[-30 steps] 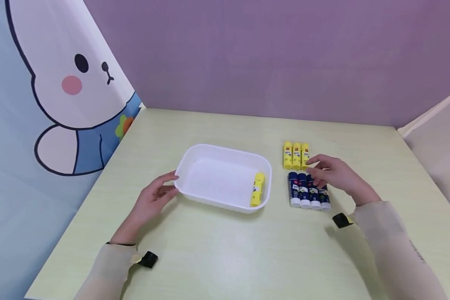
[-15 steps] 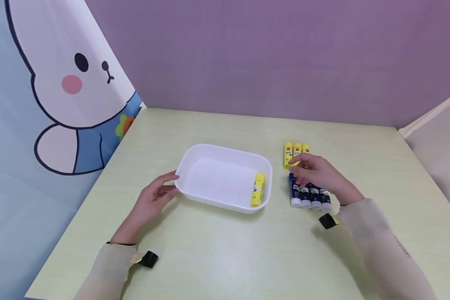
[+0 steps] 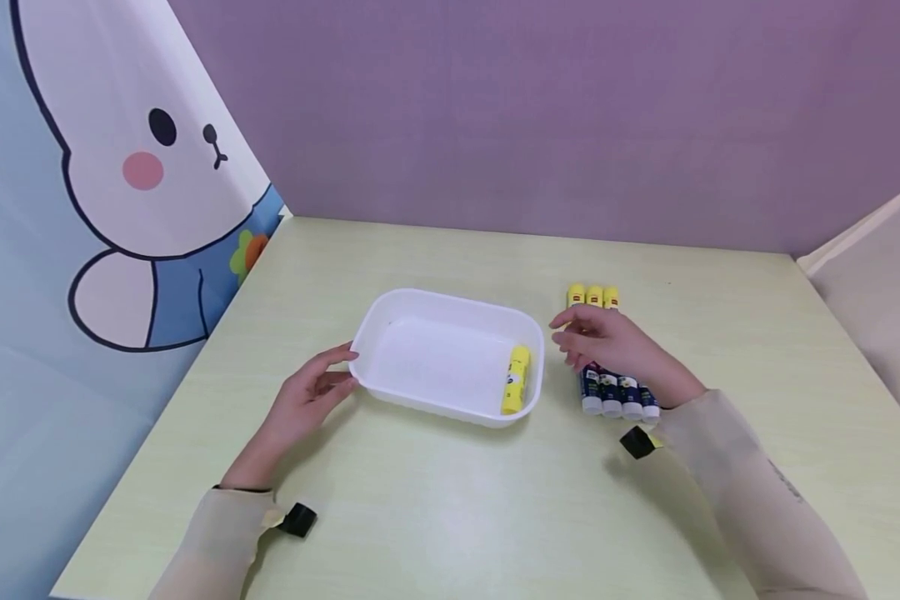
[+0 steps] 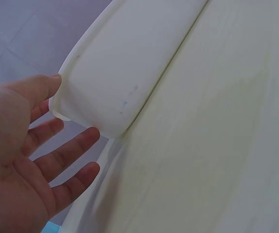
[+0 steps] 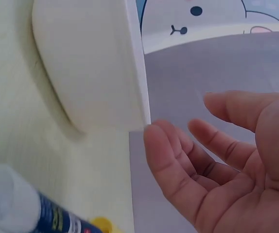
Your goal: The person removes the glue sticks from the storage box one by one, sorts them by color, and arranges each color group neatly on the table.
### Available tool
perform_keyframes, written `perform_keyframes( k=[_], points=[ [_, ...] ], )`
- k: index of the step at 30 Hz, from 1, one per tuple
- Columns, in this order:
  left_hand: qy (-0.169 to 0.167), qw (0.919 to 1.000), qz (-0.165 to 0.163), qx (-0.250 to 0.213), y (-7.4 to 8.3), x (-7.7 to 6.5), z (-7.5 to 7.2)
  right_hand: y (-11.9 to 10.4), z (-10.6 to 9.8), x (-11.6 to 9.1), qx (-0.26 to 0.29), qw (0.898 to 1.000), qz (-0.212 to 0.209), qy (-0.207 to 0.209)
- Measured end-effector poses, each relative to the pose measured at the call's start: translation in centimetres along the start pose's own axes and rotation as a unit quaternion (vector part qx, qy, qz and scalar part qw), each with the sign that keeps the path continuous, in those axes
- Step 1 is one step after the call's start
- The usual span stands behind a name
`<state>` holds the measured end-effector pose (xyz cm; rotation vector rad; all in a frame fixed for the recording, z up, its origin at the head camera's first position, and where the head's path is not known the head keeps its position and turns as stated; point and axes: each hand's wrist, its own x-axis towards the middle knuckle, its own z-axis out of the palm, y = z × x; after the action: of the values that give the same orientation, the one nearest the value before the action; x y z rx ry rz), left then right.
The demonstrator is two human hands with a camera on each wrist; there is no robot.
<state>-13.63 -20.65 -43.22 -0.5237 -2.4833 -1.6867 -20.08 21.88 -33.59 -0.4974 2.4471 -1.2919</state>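
Observation:
A white plastic tray (image 3: pixel 435 403) lies on the table with one yellow glue stick (image 3: pixel 516 380) in its right end. My left hand (image 3: pixel 306 398) pinches the tray's left rim between thumb and index finger; in the left wrist view its other fingers spread beside the corner. My right hand (image 3: pixel 607 340) holds nothing, its fingers loosely bent just right of the tray's right rim. Beneath and behind it are three yellow glue sticks (image 3: pixel 594 295), partly hidden, and a row of several dark blue glue sticks (image 3: pixel 609 395) with white ends, their upper parts covered by the hand.
The pale table (image 3: pixel 450 517) ends at a purple backdrop (image 3: pixel 540 125). A cloth with a cartoon rabbit (image 3: pixel 165 200) hangs at the left, and a pale panel (image 3: pixel 877 283) stands on the right. Each sleeve carries a small black camera block (image 3: pixel 297 520).
My right hand has moved left from over the glue sticks toward the tray's right rim, holding nothing throughout. The left hand, the tray and the glue sticks have stayed in place.

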Motion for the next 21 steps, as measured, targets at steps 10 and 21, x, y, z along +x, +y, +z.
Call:
perform_keyframes(
  k=[10, 21],
  points=[
    [-0.003, 1.0, -0.008, -0.002, 0.1, 0.0, 0.0, -1.5, 1.3, 0.7, 0.013, 0.999, -0.023, -0.028],
    [-0.002, 1.0, 0.006, -0.001, -0.1, -0.1, 0.0, -2.7, 3.1, 3.0, 0.003, 0.996, 0.021, -0.082]
  ],
)
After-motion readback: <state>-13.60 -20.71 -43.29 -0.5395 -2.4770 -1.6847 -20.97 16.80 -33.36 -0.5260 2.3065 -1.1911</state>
